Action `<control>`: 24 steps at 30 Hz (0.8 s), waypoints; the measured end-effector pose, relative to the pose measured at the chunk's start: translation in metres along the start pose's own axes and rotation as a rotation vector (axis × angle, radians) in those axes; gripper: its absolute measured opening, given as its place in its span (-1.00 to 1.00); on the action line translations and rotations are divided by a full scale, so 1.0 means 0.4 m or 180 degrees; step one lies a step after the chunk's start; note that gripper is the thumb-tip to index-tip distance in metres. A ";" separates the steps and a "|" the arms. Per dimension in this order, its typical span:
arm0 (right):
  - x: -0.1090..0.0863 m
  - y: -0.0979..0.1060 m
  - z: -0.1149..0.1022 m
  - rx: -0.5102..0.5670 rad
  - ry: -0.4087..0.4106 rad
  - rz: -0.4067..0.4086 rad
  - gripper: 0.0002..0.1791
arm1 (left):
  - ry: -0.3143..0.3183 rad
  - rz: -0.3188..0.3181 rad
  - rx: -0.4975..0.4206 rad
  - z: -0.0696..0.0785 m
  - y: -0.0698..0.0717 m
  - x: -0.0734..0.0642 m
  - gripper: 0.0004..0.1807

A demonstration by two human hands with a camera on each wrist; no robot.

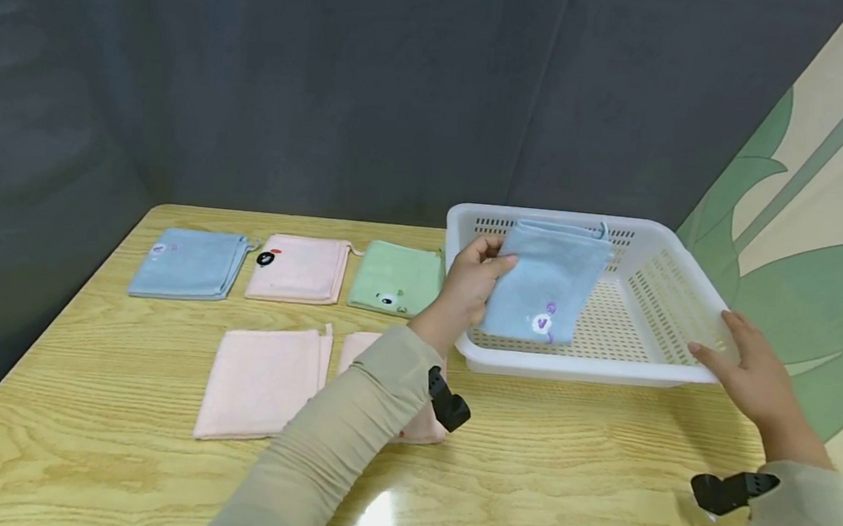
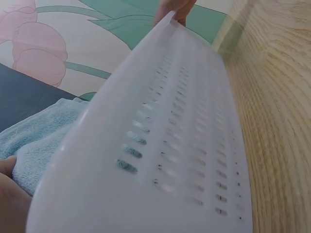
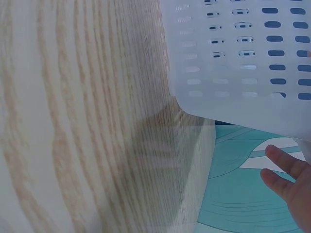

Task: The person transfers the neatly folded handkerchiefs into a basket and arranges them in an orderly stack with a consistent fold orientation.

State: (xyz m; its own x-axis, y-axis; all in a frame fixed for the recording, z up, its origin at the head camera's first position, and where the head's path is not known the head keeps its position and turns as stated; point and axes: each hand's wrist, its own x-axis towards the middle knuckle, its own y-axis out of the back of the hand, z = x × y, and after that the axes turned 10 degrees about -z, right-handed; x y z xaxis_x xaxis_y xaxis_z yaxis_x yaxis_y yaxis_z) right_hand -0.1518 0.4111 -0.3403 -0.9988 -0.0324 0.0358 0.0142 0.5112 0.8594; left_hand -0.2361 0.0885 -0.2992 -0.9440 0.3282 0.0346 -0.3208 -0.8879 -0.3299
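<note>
My left hand (image 1: 470,288) pinches the left edge of a folded light-blue towel (image 1: 540,282) with a white and purple embroidered motif. It holds the towel upright within the opening of a white perforated plastic basket (image 1: 566,363). In the left wrist view, the blue towel (image 2: 48,131) shows beyond the basket's wall (image 2: 160,121). At the basket's front right corner, my right hand (image 1: 754,371) holds the rim, thumb over the inside and fingers outside. Two fingers of the right hand (image 3: 291,182) show beside the basket (image 3: 228,92) in the right wrist view.
On the wooden table (image 1: 561,476) lie another blue towel (image 1: 191,264), a pink towel (image 1: 300,269) and a green towel (image 1: 398,273) in the back row. Nearer are two pink towels, one (image 1: 260,383) fully visible, another (image 1: 425,426) partly behind my left arm. A dark curtain (image 1: 332,80) hangs behind.
</note>
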 end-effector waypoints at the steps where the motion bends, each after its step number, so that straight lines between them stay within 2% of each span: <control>1: -0.001 0.000 0.000 0.0002 0.0002 -0.0004 -0.24 | 0.0024 -0.0001 0.0018 -0.002 -0.002 0.001 -0.84; 8: -0.002 0.002 -0.001 0.0018 0.0020 -0.0019 -0.24 | 0.0163 -0.0026 0.0097 -0.020 -0.011 0.008 -0.86; 16: -0.002 0.002 -0.001 0.0023 -0.0010 -0.0022 -0.24 | 0.0173 -0.0004 0.0237 -0.042 -0.020 0.016 -0.86; 20: -0.001 0.001 0.000 0.0025 -0.0003 -0.0025 -0.24 | 0.0247 0.0024 0.0171 -0.048 -0.025 0.019 -0.86; 24: -0.001 0.001 -0.001 0.0016 -0.0013 -0.0038 -0.24 | 0.0424 0.0083 0.0087 -0.051 -0.027 0.021 -0.87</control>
State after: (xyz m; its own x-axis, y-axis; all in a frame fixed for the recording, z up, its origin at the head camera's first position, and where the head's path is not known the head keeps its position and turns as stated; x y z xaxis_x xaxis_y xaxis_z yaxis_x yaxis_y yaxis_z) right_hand -0.1512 0.4112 -0.3397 -0.9991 -0.0350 0.0233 0.0020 0.5152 0.8571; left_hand -0.2391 0.1074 -0.3146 -0.9340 0.3432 -0.0998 -0.3000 -0.9045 -0.3030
